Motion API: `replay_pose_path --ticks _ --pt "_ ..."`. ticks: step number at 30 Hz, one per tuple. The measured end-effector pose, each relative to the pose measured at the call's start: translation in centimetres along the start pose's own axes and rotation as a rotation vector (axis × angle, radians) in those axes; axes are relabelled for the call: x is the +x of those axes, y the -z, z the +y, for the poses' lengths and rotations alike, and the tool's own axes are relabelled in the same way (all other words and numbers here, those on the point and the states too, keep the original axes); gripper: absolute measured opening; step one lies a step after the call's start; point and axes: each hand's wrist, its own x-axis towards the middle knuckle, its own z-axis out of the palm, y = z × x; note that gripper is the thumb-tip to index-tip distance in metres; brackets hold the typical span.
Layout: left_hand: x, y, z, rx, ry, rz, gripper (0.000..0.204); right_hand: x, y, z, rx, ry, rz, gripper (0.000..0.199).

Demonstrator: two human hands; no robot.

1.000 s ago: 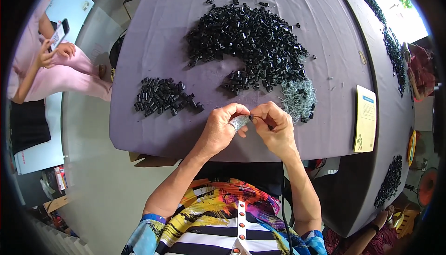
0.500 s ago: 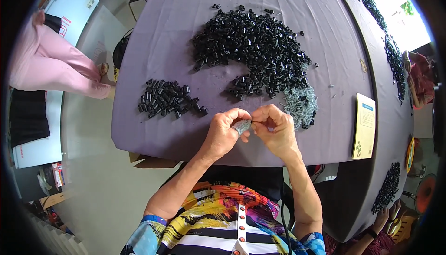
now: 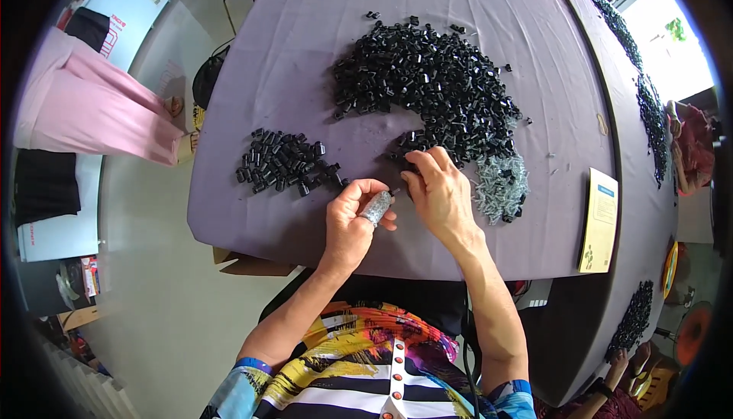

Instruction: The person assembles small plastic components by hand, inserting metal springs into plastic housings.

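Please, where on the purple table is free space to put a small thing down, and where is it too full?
Bare cloth lies at the far left of the table, beyond the small pile of black parts, and at the right between the big black heap and the yellow card. It is crowded around the left hand, right hand and grey screws.

I am gripping a small grey cylinder [image 3: 376, 207] in my left hand [image 3: 353, 219] while my right hand [image 3: 440, 194] is reaching toward the large black pile [image 3: 435, 91] lying on the purple tabletop [image 3: 305, 37].
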Motion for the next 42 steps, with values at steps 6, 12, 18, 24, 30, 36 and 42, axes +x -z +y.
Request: replay_pose_path --ticks 6,12,18,24,30,36,42 --pt "-0.1 -0.1 -0.2 0.008 -0.007 -0.014 0.015 0.5 -1.0 0.0 -0.169 0.017 -0.020 0.019" --pt "0.0 -0.1 -0.4 -0.015 -0.002 -0.025 0.015 0.5 -1.3 0.2 -0.226 0.021 -0.035 0.011" --pt "0.2 -0.3 -0.1 0.000 0.010 -0.004 0.014 -1.3 0.1 0.5 0.479 -0.373 0.054 0.014" --pt "0.6 -1.5 -0.1 0.052 0.038 -0.034 0.013 -3.4 0.4 0.9 1.002 -0.552 0.029 0.022" --pt "0.8 -1.9 -0.3 0.114 0.026 -0.067 0.012 -3.8 0.3 0.1 0.929 -0.501 0.060 0.022" --pt "0.9 -1.9 -0.2 0.101 0.013 -0.096 0.016 -3.8 0.2 -0.6 0.679 -0.437 0.018 0.019" --pt "1.1 -2.2 -0.4 0.063 0.030 -0.068 0.019 -3.7 0.5 -0.6 0.698 -0.443 -0.017 0.014"
